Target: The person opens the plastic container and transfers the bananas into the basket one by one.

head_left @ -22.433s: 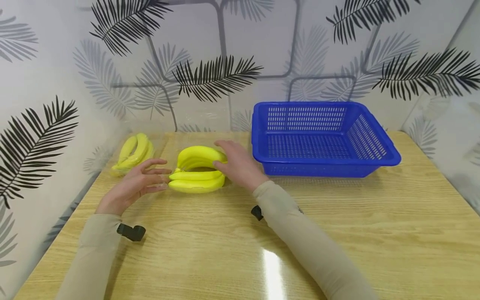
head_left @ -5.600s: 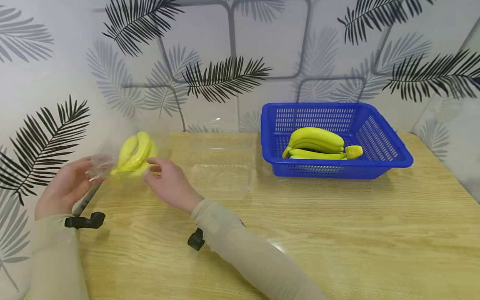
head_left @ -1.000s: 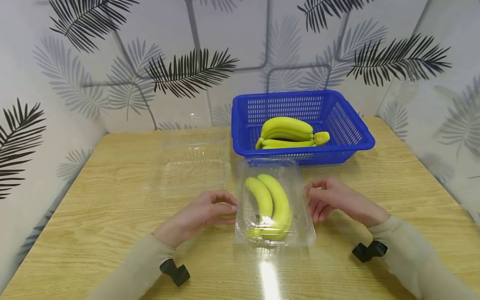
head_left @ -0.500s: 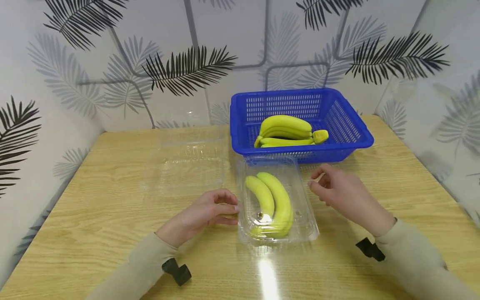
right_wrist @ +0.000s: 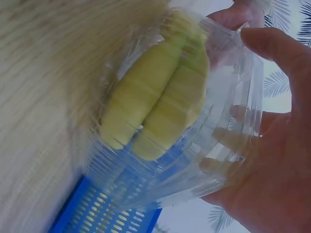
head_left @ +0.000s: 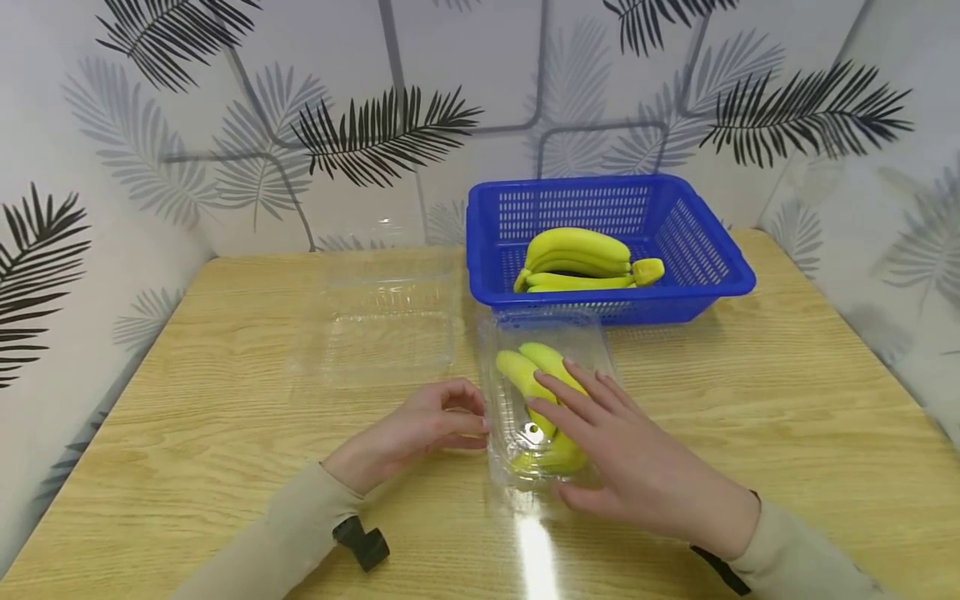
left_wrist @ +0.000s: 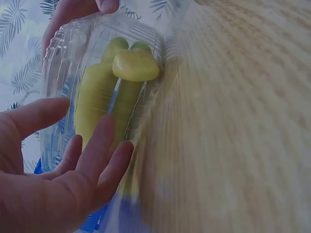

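A clear plastic clamshell box (head_left: 504, 429) lies on the table with a bunch of bananas (head_left: 519, 367) inside it. My right hand (head_left: 630, 454) spreads over the lid, fingers straight and apart. Its thumb is at the near edge of the box. At the box's left side, the fingertips of my left hand (head_left: 420, 425) come right up to the wall. In the left wrist view that hand's fingers are spread beside the box. The right wrist view shows the bananas (right_wrist: 141, 87) through the plastic, with the right fingers across the lid.
A blue plastic basket (head_left: 600, 310) stands behind the box, with banana bunches (head_left: 577, 244) in it. Another clear plastic container (head_left: 386, 342) stands to the left on the wooden table (head_left: 225, 400). A leaf-patterned wall covering (head_left: 480, 158) closes off the back.
Earlier, bananas went into the basket and the boxed bunch came from the left to the middle. Just now my right hand has moved from the box's right side onto its lid.
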Action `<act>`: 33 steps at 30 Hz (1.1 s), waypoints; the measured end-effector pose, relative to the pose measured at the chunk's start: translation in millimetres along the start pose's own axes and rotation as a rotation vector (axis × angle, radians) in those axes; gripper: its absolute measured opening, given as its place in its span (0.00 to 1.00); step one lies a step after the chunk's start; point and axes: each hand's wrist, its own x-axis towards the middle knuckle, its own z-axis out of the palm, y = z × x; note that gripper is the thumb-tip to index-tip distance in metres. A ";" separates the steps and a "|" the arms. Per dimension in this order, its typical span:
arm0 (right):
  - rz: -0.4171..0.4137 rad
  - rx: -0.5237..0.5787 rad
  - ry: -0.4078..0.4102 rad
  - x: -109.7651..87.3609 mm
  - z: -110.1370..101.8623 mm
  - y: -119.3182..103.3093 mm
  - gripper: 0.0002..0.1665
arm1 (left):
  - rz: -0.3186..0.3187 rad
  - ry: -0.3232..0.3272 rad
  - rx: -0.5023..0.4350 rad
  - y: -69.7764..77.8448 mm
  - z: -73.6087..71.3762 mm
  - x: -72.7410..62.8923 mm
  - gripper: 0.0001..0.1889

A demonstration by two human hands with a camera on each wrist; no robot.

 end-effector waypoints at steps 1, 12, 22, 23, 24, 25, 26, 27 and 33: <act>0.004 -0.004 0.003 0.2 1.9 -0.3 0.49 | 0.003 0.000 0.020 -0.2 0.6 -0.5 0.13; -0.007 -0.084 0.159 1.9 15.5 -8.8 0.46 | -0.005 -0.052 0.065 -2.8 6.2 -3.5 0.17; 0.039 -0.214 0.295 3.8 29.7 -24.2 0.43 | -0.009 -0.094 0.074 -4.0 6.9 -5.7 0.18; 0.039 -0.224 0.300 4.3 30.4 -25.1 0.43 | -0.006 -0.097 0.074 -4.3 6.9 -5.9 0.18; 0.034 -0.234 0.307 4.8 30.9 -25.8 0.42 | -0.005 -0.100 0.073 -4.6 6.8 -6.1 0.18; 0.023 -0.246 0.315 5.2 31.2 -26.5 0.41 | -0.002 -0.102 0.073 -5.1 6.9 -6.1 0.18; 0.011 -0.256 0.322 5.8 31.2 -27.1 0.40 | 0.001 -0.105 0.073 -5.4 7.1 -6.0 0.18; -0.008 -0.270 0.326 6.5 30.9 -27.7 0.39 | 0.003 -0.108 0.074 -5.5 7.4 -5.8 0.18; -0.219 -0.383 0.337 4.6 28.6 -29.4 0.34 | 0.009 -0.133 0.083 -4.5 10.2 -3.3 0.17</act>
